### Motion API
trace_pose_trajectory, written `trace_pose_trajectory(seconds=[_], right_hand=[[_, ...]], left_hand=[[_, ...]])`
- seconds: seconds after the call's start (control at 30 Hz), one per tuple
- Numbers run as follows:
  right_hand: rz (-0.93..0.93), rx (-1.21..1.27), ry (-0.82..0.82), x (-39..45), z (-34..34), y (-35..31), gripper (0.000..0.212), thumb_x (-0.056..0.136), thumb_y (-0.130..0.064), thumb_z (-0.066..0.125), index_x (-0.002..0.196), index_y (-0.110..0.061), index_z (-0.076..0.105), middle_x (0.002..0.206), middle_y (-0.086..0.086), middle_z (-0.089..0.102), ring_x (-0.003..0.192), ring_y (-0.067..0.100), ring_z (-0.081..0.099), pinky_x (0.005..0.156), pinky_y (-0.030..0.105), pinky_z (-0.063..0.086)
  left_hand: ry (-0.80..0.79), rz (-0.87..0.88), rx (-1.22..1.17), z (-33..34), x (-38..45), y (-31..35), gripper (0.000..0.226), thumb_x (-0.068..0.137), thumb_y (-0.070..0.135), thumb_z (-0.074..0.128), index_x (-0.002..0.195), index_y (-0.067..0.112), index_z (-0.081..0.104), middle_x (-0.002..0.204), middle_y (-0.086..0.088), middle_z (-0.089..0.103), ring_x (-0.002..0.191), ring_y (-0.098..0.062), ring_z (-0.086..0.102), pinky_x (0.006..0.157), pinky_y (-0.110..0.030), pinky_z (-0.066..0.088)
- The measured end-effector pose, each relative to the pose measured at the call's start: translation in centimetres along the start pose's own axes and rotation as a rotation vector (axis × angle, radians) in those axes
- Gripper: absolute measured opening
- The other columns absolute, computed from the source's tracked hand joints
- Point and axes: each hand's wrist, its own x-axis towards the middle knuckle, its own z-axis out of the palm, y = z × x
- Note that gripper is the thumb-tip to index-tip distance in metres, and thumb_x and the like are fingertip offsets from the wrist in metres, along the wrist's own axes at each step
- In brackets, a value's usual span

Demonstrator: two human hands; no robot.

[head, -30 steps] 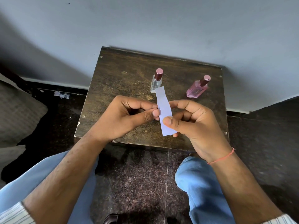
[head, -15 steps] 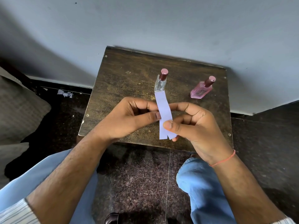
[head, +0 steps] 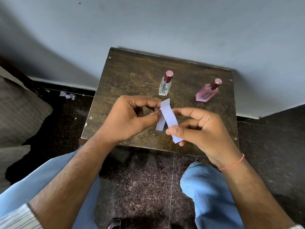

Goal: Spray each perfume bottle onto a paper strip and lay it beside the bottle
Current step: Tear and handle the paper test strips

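A clear perfume bottle [head: 165, 84] with a dark red cap stands upright on the small dark wooden table [head: 125, 76]. A pink perfume bottle [head: 207, 93] with the same kind of cap stands to its right. Both hands hover over the table's near half, in front of the clear bottle. My right hand [head: 203, 129] pinches one pale paper strip [head: 170, 118] near its lower end. My left hand [head: 133, 118] pinches a second paper strip [head: 160, 124] that peels away behind the first; the two cross near their tops.
The table stands against a grey wall [head: 165, 27]. Dark speckled floor [head: 140, 187] lies below, with torn paper scraps [head: 67, 95] at the left. A grey cushion [head: 18, 111] sits far left. My knees in blue jeans [head: 212, 195] are under the hands.
What looked like a single strip held by both hands has split into two strips, one in each hand, their lower ends fanning apart. The view has shifted slightly.
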Motion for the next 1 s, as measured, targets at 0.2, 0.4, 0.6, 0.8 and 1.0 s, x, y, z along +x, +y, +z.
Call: trace_pose_trajectory(seconds=[0.2, 0.4, 0.6, 0.8, 1.0], right_hand=[[0.073, 0.184, -0.029, -0.2, 0.2, -0.1, 0.042, 0.072, -0.014, 0.085, 0.114, -0.01, 0.079, 0.085, 0.017, 0.081, 0.067, 0.026, 0.073, 0.058, 0.032, 0.06], [0.097, 0.232, 0.0, 0.1, 0.3, 0.1, 0.032, 0.078, -0.018, 0.089, 0.11, -0.017, 0.082, 0.105, 0.02, 0.083, 0.084, 0.034, 0.075, 0.066, 0.038, 0.054], [0.112, 0.329, 0.034, 0.3, 0.6, 0.1, 0.036, 0.076, -0.011, 0.081, 0.11, -0.011, 0.067, 0.089, 0.02, 0.081, 0.067, 0.025, 0.074, 0.056, 0.031, 0.06], [0.113, 0.308, 0.028, 0.1, 0.9, -0.2, 0.037, 0.073, -0.01, 0.081, 0.107, -0.011, 0.067, 0.079, 0.014, 0.08, 0.062, 0.02, 0.072, 0.053, 0.03, 0.06], [0.131, 0.311, 0.011, 0.0, 0.8, -0.2, 0.037, 0.072, -0.009, 0.082, 0.106, -0.013, 0.068, 0.081, 0.019, 0.079, 0.061, 0.022, 0.072, 0.052, 0.03, 0.059]], left_hand=[[0.009, 0.133, 0.23, 0.0, -0.2, 0.1, 0.017, 0.091, 0.012, 0.084, 0.107, 0.017, 0.087, 0.1, 0.008, 0.081, 0.047, -0.021, 0.048, 0.047, -0.022, 0.035], [-0.029, 0.241, 0.364, 0.2, -0.4, 0.5, 0.018, 0.091, 0.008, 0.086, 0.109, 0.009, 0.086, 0.099, 0.003, 0.08, 0.059, 0.012, 0.055, 0.061, -0.003, 0.036], [-0.06, 0.291, 0.419, 0.5, -0.8, 1.3, 0.019, 0.091, 0.008, 0.085, 0.11, 0.008, 0.085, 0.097, 0.002, 0.08, 0.071, 0.026, 0.056, 0.068, 0.005, 0.035], [-0.128, 0.282, 0.366, 0.2, -0.5, 1.4, 0.022, 0.101, 0.015, 0.076, 0.122, 0.014, 0.082, 0.115, 0.006, 0.081, 0.095, -0.008, 0.078, 0.078, -0.025, 0.058], [-0.18, 0.287, 0.419, 0.3, -0.6, 1.1, 0.02, 0.102, 0.013, 0.075, 0.12, 0.015, 0.083, 0.12, 0.006, 0.08, 0.108, -0.005, 0.077, 0.087, -0.033, 0.064]])
